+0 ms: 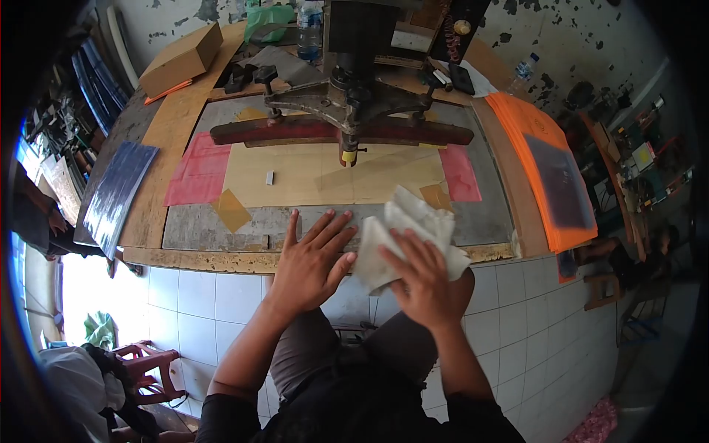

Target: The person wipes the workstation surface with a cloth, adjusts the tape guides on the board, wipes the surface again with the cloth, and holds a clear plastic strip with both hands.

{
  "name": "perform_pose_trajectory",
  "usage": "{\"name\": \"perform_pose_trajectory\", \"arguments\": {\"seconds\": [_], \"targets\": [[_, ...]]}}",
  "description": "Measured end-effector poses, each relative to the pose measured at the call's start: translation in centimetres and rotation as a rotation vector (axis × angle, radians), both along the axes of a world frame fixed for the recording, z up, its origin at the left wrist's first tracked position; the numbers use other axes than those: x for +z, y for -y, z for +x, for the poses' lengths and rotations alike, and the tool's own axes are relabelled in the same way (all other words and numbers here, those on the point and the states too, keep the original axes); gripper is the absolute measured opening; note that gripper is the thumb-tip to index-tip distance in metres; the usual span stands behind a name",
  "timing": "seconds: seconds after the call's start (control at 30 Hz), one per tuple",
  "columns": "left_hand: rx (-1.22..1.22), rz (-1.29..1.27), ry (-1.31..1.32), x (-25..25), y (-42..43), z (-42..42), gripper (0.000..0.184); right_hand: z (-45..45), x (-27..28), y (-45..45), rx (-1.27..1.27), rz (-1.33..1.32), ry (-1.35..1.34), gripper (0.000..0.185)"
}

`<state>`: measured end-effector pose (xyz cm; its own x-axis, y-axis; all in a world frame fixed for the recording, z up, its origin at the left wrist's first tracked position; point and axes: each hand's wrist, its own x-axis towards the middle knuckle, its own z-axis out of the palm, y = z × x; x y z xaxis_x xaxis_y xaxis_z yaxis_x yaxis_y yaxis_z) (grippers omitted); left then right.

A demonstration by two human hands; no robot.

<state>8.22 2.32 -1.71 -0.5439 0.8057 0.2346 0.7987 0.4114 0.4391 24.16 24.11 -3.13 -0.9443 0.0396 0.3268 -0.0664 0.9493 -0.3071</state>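
Note:
My left hand (314, 255) rests at the front edge of the grey metal bed (199, 232), its fingers stretched out and holding nothing. To its right, my right hand (422, 277) has a crumpled off-white cloth (417, 214) under its fingers, near the same edge. Ahead of both hands lies a yellowish sheet (295, 177) with pink pieces (198, 170) at its ends. Brown tape (232, 211) sits at its lower left corner. A small white piece (270, 177) lies on the sheet.
A heavy press with a red bar (273, 133) stands over the sheet. Orange bags (517, 140) are stacked on the right, clear plastic sheets (120, 188) on the left. A cardboard box (181, 60) and water bottle (309, 33) stand behind. Other people are at the left edge.

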Motion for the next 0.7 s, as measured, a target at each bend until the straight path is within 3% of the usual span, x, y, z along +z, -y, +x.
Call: {"name": "perform_pose_trajectory", "arguments": {"seconds": [0.13, 0.3, 0.4, 0.53, 0.7], "targets": [[0.016, 0.004, -0.091, -0.8, -0.1, 0.5, 0.06, 2.0, -0.5, -7.6, -0.21, 0.079, -0.066, 0.066], [-0.008, 0.013, -0.152, -1.4, 0.2, 1.4, 0.07, 3.9, -0.1, -14.3, -0.409, -0.022, -0.074, 0.055], [-0.034, 0.008, -0.152, -1.6, 0.7, 1.9, 0.075, 3.0, 0.3, -10.7, -0.322, -0.021, -0.039, 0.054], [-0.038, 0.022, -0.116, -1.7, 1.3, 3.7, 0.077, 0.1, 1.4, -3.3, 0.074, -0.003, 0.055, 0.059], [-0.014, -0.005, -0.197, -3.0, 1.6, 3.8, 0.071, -6.3, 1.1, -5.8, 0.085, 0.081, 0.037, 0.054]]}}
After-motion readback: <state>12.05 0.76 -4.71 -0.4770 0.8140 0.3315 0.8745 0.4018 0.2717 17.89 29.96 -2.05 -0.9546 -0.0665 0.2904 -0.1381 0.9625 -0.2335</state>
